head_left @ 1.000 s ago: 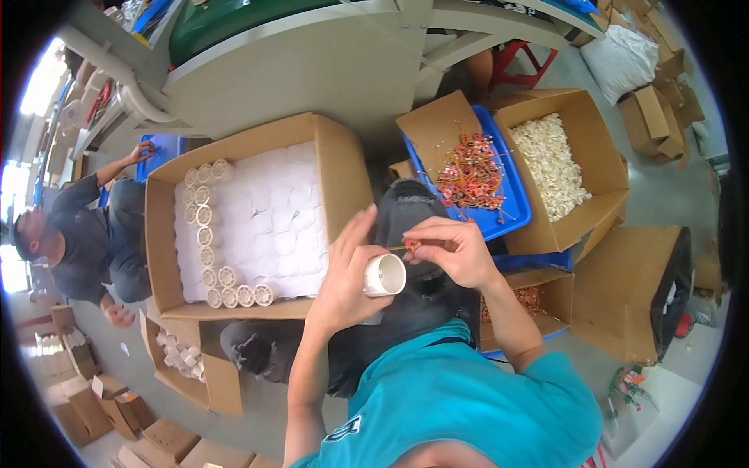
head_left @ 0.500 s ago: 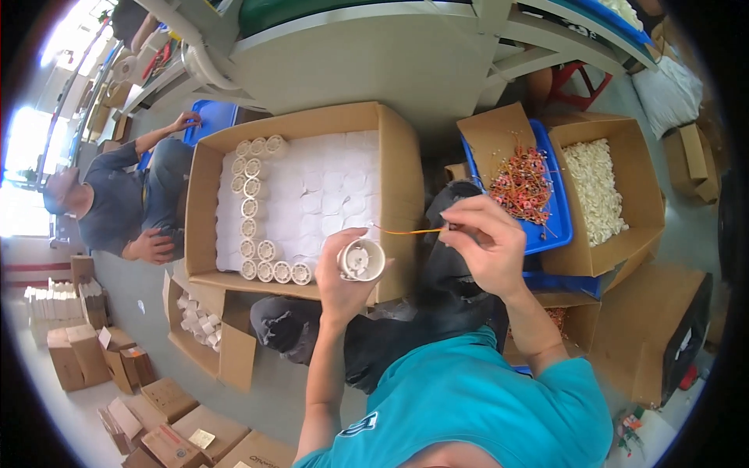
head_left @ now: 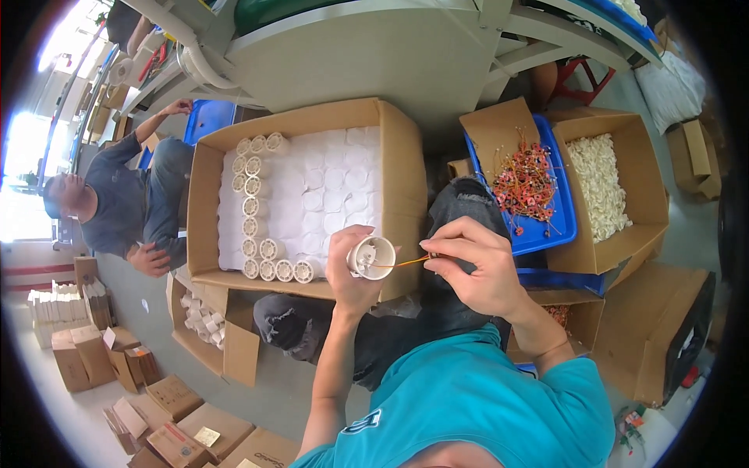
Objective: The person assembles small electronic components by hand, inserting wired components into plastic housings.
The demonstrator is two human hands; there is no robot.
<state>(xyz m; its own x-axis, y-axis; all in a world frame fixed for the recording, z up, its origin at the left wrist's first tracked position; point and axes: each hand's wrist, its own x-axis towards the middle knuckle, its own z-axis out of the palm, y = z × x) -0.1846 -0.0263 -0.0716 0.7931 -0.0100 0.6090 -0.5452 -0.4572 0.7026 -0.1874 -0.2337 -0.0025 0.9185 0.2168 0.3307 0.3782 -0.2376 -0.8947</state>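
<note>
The left hand (head_left: pixel 351 277) is curled around a white plastic cup (head_left: pixel 368 272), its mouth turned up and spoked structure visible inside; the right hand (head_left: pixel 473 261) pinches the end of a thin orange wire (head_left: pixel 409 263) between thumb and fingertips, the wire bridging the short gap from the cup's mouth. Both hands are above the lap, the left just beside the lower right corner of a large carton (head_left: pixel 403 187). Between that carton's right wall and a blue tray (head_left: pixel 559 234) is a gap partly taken up by the right knee (head_left: pixel 466 204); the left knee (head_left: pixel 285 321) lies below the carton's near edge. Inside, the large carton has a white layer of rounded shapes, with white spoked cylinders (head_left: pixel 254 206) along its left and lower sides. The tray carries a heap of red wired pieces (head_left: pixel 524 186), overlapping a brown cardboard flap; right of it, a carton (head_left: pixel 641 175) is filled with small off-white pieces (head_left: pixel 598 187). Lower left, a smaller carton (head_left: pixel 240 357) contains white pieces (head_left: pixel 203 322), with a strip of grey floor (head_left: pixel 160 327) to its left.
</note>
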